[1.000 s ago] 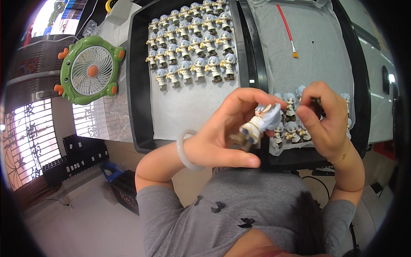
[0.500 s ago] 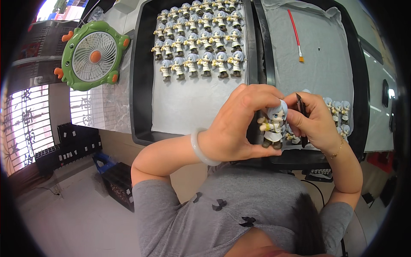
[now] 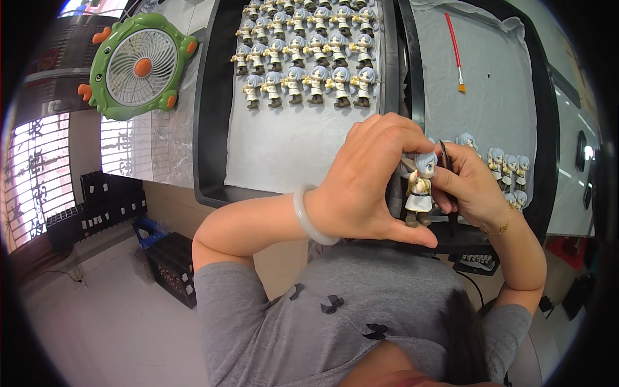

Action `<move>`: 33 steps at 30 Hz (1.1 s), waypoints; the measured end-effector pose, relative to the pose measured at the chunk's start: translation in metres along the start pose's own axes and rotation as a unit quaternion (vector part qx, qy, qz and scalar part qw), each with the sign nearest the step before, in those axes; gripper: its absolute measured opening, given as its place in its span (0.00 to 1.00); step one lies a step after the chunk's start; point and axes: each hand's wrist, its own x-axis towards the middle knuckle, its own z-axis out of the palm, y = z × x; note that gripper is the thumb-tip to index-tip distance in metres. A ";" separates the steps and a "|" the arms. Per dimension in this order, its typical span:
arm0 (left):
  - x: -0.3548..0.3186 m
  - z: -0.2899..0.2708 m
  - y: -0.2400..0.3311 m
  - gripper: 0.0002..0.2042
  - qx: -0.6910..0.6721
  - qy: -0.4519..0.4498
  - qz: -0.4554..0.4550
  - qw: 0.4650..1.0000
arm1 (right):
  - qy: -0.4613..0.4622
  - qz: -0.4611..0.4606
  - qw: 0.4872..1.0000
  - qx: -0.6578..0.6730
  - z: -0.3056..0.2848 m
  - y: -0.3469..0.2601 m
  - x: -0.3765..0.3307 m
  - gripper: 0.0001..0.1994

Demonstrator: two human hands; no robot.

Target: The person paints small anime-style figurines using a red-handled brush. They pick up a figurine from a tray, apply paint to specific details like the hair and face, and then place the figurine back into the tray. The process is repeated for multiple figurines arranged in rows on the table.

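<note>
My left hand is curled around a small figurine with pale blue hair, a white outfit and dark boots. Its fingertips reach the figurine's head, while the thumb lies by the boots. My right hand pinches the figurine's hair side with thumb and fingers. In that same hand sits a slim dark pointed tool, tip upward; its exact kind is hard to make out. Several similar figurines lie beyond my right hand, partly hidden by it.
Rows of like figurines stand out on white paper in the left black tray. A red-handled brush and a tiny dark speck lie in the paper-lined right tray. A green fan stands at the far left.
The figurine has turned to face more toward the right and sits slightly lower. My left thumb has stretched out past its boots. The dark tool has tilted in my right hand.
</note>
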 end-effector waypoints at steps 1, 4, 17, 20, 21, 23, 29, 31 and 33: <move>0.000 0.001 -0.001 0.36 0.005 0.012 -0.004 1.000 | 0.002 0.004 1.000 0.001 0.000 0.000 0.001 0.08; -0.001 0.003 -0.001 0.37 -0.005 0.022 -0.022 1.000 | 0.004 0.005 1.000 0.008 0.001 0.001 0.002 0.08; 0.008 -0.066 -0.011 0.38 -0.089 -0.050 -0.130 0.986 | 0.098 -0.112 0.989 -0.020 -0.012 -0.006 -0.005 0.09; 0.009 -0.132 -0.028 0.32 -0.190 0.051 -0.245 0.949 | 0.099 -0.146 0.984 -0.008 -0.016 -0.009 -0.008 0.08; 0.004 -0.151 -0.041 0.29 -0.153 0.074 -0.247 0.954 | 0.092 -0.155 0.984 -0.004 -0.016 -0.010 -0.009 0.08; -0.015 -0.177 -0.068 0.27 -0.081 0.087 -0.280 0.953 | 0.086 -0.159 0.983 -0.001 -0.015 -0.009 -0.008 0.08; -0.041 -0.167 -0.092 0.26 0.525 -0.152 -0.201 0.813 | 0.083 -0.169 0.982 -0.009 -0.014 -0.011 -0.011 0.08; -0.046 -0.162 -0.106 0.23 0.600 -0.171 -0.163 0.765 | 0.082 -0.172 0.982 -0.011 -0.014 -0.012 -0.012 0.08; -0.052 -0.162 -0.117 0.21 0.643 -0.191 -0.143 0.728 | 0.076 -0.177 0.981 -0.011 -0.015 -0.012 -0.013 0.08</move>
